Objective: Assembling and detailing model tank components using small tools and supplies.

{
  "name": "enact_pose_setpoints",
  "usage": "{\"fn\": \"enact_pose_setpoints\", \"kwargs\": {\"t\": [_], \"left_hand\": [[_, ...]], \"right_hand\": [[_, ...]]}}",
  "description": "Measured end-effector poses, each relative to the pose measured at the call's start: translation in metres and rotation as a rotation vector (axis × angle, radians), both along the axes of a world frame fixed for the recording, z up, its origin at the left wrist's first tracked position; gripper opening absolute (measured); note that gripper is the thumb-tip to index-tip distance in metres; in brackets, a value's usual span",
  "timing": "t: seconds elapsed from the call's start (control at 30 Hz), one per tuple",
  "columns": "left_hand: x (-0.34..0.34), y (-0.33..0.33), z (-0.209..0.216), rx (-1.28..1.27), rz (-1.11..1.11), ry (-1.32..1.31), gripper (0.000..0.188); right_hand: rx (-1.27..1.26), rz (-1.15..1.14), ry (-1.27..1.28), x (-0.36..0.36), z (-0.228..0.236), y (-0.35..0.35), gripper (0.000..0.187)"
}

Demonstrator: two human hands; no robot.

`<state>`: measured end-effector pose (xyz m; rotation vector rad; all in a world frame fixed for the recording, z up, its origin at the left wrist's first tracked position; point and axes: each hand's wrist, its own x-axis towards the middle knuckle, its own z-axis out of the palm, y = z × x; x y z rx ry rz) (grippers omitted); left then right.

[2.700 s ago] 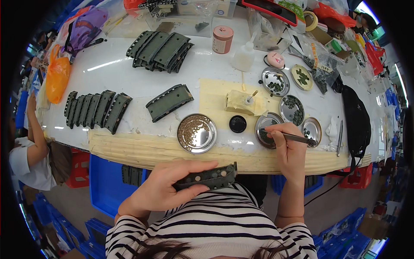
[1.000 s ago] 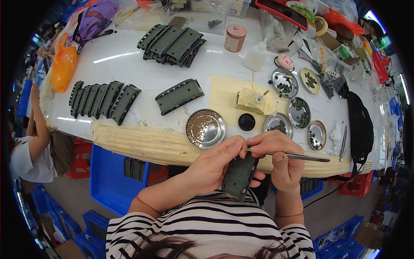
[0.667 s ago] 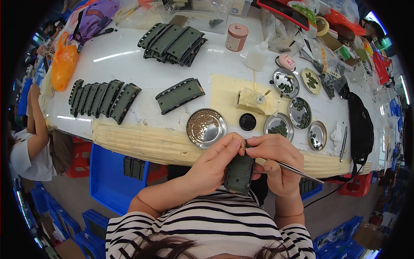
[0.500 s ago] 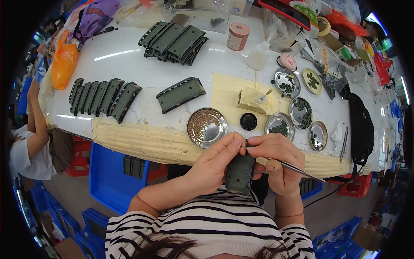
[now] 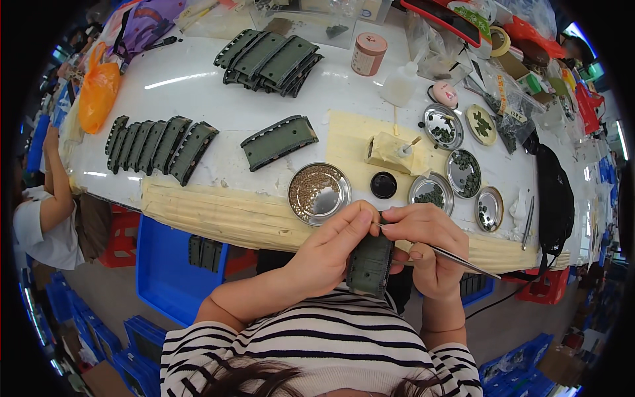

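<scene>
At the table's front edge my left hand [image 5: 331,248] is closed on a dark green, slightly curved panel [image 5: 368,266], thumb and fingers at its top end. My right hand [image 5: 430,245] pinches a slim metal tool, apparently tweezers [image 5: 466,264], whose rear end sticks out to the right. The tool's tip meets the panel's upper end beside my left thumb; anything tiny at the tip is too small to make out. Some right fingers rest along the panel's right side. Just beyond my hands is a round metal dish [image 5: 340,178] of small brownish pieces.
Similar panels lie in a stack [image 5: 268,63], in a row [image 5: 155,149] and singly [image 5: 279,143]. Small metal dishes [image 5: 477,173] with green bits stand right, near a yellowish block [image 5: 383,152] and black cap [image 5: 383,185]. A blue bin [image 5: 172,284] sits below left; another person's arm [image 5: 58,178] shows far left.
The view has shifted very slightly. Both hands stay at the panel's top end in nearly the same pose, with only small finger movement.
</scene>
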<state>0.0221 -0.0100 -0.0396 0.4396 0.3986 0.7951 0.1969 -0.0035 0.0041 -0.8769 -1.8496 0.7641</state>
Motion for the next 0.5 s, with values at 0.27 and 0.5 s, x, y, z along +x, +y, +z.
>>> {"fn": "enact_pose_setpoints", "kwargs": {"t": [0.27, 0.5], "left_hand": [[-0.004, 0.0, 0.021, -0.086, 0.03, -0.08, 0.029], [-0.03, 0.004, 0.027, -0.108, 0.328, -0.118, 0.073]], "right_hand": [[0.04, -0.103, 0.137, 0.001, -0.01, 0.0, 0.021], [-0.015, -0.356, -0.114, 0.007, -0.031, 0.016, 0.02]]}}
